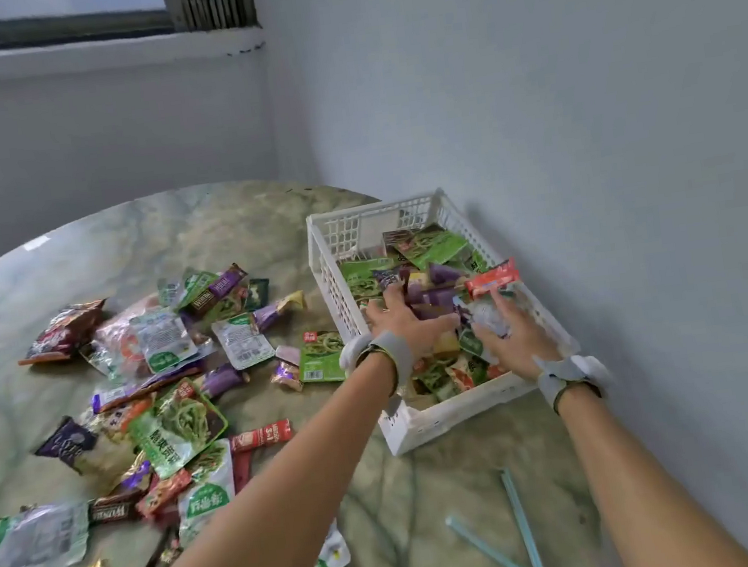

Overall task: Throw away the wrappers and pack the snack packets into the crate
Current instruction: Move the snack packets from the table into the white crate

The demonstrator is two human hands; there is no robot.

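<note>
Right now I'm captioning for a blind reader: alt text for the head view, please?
Both hands, left and right, reach into a white crate part-filled with snack packets; the right hand grips packets. More packets lie scattered on the marble table to the left.

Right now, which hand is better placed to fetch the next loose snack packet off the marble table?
Left. The left hand is over the white plastic crate's left side, nearest the loose green snack packet. The right hand is farther away and grips a clear wrapper.

Bare forearms, grey-white strap bands point(383, 353) on both wrists
</note>
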